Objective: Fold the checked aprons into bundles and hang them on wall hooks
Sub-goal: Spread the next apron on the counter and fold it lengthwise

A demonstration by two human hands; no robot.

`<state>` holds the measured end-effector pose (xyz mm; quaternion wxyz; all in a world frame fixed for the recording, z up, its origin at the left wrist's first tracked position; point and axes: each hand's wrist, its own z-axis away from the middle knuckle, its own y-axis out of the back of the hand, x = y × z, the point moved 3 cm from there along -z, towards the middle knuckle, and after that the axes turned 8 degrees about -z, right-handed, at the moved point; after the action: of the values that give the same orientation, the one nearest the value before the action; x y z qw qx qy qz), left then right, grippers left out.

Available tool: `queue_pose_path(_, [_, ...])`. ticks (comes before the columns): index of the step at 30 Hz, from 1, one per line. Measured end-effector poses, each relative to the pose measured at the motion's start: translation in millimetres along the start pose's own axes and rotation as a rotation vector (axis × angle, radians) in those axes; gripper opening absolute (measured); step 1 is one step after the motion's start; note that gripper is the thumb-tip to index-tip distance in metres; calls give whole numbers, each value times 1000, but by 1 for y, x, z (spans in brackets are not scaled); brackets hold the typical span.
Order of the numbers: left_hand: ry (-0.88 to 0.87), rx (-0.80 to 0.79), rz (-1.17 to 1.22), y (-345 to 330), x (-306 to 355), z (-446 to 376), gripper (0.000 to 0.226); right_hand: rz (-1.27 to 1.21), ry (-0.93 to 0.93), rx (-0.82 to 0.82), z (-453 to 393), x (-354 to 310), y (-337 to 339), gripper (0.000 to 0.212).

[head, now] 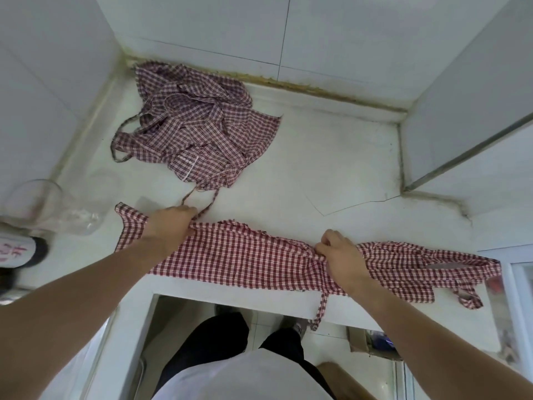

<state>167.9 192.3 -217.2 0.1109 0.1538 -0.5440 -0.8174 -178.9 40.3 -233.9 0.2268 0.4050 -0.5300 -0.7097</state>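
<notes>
A red-and-white checked apron (248, 255) lies folded into a long strip along the front edge of the white counter (331, 168). My left hand (170, 223) grips its upper edge near the left end. My right hand (337, 252) pinches the gathered cloth near the middle. One tie strap hangs over the counter's front edge. A second checked apron (202, 125) lies crumpled in the back left corner, its straps trailing toward my left hand.
Tiled walls close the counter at the back and left. A white cabinet (461, 111) stands on the right. A clear plastic container (43, 203) and a labelled jar (20, 252) sit at the left edge. Below the counter is an opening with my legs.
</notes>
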Motion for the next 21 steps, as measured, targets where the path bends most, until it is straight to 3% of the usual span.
queue_pose_path(2, [-36,147,8,-2,0,8,19,33,16,82,6,4,-1,44])
queue_pose_path(5, [-92,433,76,3,-2,25,22,79,34,146,9,11,0,44])
queue_pose_path(7, [-101,517,58,2,4,40,24,97,45,161,10,13,0,45])
queue_pose_path(9, [-53,441,60,-11,8,50,28,93,61,169,13,14,-3,47])
queue_pose_path(13, [218,93,161,-46,4,66,39,80,130,186,17,16,-4,46])
queue_pose_path(17, [438,65,320,-55,-6,76,50,19,186,276,20,20,10,41])
queue_pose_path(21, [464,30,361,-57,-7,81,55,-49,289,344,30,14,20,33])
